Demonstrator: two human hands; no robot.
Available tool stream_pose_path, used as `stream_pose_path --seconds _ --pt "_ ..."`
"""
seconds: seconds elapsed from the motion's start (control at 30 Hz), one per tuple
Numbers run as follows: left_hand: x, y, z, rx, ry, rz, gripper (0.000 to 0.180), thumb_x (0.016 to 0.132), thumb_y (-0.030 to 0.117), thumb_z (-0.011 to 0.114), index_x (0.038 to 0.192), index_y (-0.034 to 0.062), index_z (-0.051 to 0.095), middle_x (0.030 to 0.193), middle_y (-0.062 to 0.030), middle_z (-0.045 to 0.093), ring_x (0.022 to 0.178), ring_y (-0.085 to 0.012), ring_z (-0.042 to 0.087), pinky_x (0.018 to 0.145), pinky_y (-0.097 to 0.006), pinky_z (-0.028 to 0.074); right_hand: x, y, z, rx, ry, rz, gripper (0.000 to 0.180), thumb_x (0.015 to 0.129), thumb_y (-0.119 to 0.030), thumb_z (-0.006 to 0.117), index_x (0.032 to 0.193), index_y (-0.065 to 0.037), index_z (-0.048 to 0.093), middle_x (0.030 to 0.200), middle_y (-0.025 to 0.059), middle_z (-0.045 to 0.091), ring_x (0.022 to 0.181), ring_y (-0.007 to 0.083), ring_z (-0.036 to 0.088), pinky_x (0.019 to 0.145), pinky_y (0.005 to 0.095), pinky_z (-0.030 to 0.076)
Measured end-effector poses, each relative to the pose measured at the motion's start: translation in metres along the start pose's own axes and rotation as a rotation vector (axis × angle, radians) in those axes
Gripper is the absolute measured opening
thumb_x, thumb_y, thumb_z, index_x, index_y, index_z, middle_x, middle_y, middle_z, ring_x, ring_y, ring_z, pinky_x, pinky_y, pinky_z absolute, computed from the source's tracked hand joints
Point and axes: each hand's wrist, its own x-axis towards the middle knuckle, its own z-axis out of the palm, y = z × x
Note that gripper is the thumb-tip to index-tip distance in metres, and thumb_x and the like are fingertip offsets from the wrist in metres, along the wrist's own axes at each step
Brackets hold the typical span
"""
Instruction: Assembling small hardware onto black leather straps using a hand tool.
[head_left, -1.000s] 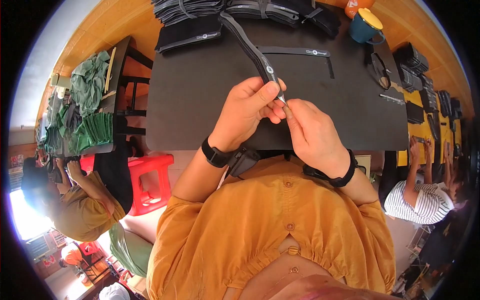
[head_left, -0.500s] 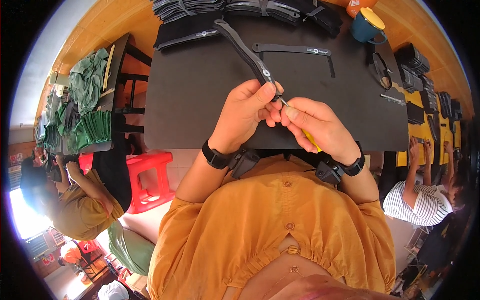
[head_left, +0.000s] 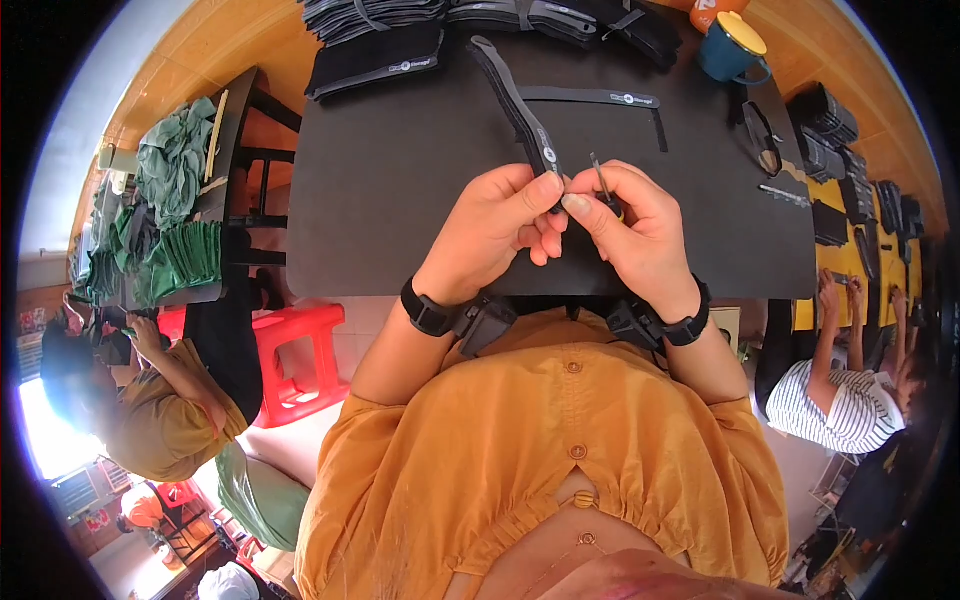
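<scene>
My left hand [head_left: 497,232] pinches the near end of a long dark grey strap [head_left: 515,105] between thumb and fingers. The strap runs away from me up the black table [head_left: 380,200]. My right hand [head_left: 632,232] is close beside it, fingertips almost touching the left, and grips a small thin metal tool [head_left: 601,182] that sticks up between its fingers. A yellow bit shows under that hand. Both wrists wear black bands.
Stacks of folded dark straps [head_left: 420,30] line the table's far edge. A second strap [head_left: 600,100] lies flat, with a blue mug with a yellow lid [head_left: 732,45] and scissors [head_left: 762,140] to the right. Green cloth [head_left: 170,210], a red stool [head_left: 300,360] and seated people flank me.
My right hand has lifted and turned, bringing the thin metal tool upright beside the strap end. The left hand kept its hold on the strap, which shifted slightly.
</scene>
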Motion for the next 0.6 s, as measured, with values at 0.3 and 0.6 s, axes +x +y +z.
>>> stream_pose_path --seconds 0.3,0.6 --pt "-0.003 0.003 -0.004 0.159 -0.041 -0.115 0.032 0.096 0.032 0.064 0.094 0.0004 0.06 0.077 -0.0057 0.062 0.059 -0.0117 0.061 0.049 -0.022 0.048 0.001 -0.003 -0.014 0.011 -0.19 0.192 0.017 0.092 -0.016 0.067 0.095 0.0 0.065 0.078 0.0001 0.057 0.07 0.0073 0.049 0.06 0.0244 0.04" --pt "-0.007 0.005 0.009 0.337 0.02 -0.025 0.038 0.093 0.037 0.067 0.087 0.0001 0.06 0.074 -0.0046 0.063 0.057 -0.0115 0.062 0.049 -0.023 0.049 -0.005 -0.008 -0.008 0.112 -0.107 0.253 0.016 0.094 -0.016 0.063 0.093 0.0 0.06 0.082 0.0025 0.057 0.073 0.0087 0.048 0.064 0.0237 0.04"
